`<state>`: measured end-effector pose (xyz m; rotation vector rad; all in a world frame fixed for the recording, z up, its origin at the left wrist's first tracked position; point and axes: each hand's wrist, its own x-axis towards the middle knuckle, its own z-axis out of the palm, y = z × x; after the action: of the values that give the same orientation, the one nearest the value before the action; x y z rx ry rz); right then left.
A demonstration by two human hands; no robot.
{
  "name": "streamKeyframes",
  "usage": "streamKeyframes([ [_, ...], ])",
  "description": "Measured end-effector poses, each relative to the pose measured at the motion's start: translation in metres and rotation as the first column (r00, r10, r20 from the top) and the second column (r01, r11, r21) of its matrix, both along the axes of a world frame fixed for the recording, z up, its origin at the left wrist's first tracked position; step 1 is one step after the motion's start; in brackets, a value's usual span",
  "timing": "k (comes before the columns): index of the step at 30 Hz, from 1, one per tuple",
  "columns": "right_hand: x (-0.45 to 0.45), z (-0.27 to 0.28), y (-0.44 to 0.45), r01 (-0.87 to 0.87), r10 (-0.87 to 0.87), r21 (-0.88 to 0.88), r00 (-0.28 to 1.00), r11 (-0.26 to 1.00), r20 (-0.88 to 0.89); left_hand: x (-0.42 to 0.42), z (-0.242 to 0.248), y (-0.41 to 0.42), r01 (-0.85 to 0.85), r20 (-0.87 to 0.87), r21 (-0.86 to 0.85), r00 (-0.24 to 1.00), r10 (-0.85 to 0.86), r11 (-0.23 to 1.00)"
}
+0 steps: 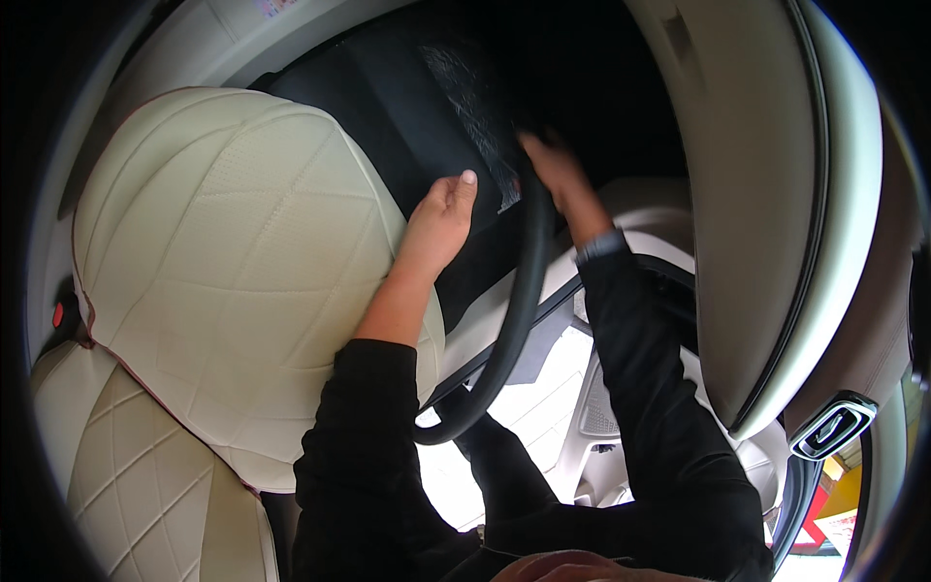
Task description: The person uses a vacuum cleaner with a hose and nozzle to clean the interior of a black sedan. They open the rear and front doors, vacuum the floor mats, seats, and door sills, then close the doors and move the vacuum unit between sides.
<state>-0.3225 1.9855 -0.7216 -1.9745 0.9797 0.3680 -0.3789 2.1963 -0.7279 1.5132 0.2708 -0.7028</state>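
Observation:
My left hand (pixel 445 211) is at the front edge of a cream quilted car seat (pixel 269 240), over a dark floor covering (pixel 393 109). Its thumb points up and its fingers are curled out of sight, so I cannot tell if they grip anything. A sheet of crinkled clear plastic film (pixel 473 109) lies on the dark covering, just beyond this hand. My right hand (pixel 554 167) is blurred and reaches into the dark footwell beside the black steering wheel rim (pixel 520 313). Shadow hides its fingertips.
The steering wheel rim curves between my forearms. A red seat belt buckle button (pixel 57 314) shows beside the seat. On the right are the cream dashboard (pixel 756 182) and an air vent (pixel 833 428). Below, the open doorway shows bright paving (pixel 549 407) and a door panel (pixel 600 400).

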Motion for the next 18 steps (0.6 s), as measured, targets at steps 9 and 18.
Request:
streamKeyframes([
  [9,-0.163,0.036,-0.007,0.301,-0.293,0.120,0.953,0.946,-0.074,0.000,-0.007,0.000,-0.023,-0.015,0.007,1.000,0.023,1.000],
  [18,-0.070,0.023,0.050,0.008,-0.010,0.225,1.000,0.974,0.008,0.002,-0.011,0.002,0.024,-0.036,0.034,0.999,-0.023,0.999],
])
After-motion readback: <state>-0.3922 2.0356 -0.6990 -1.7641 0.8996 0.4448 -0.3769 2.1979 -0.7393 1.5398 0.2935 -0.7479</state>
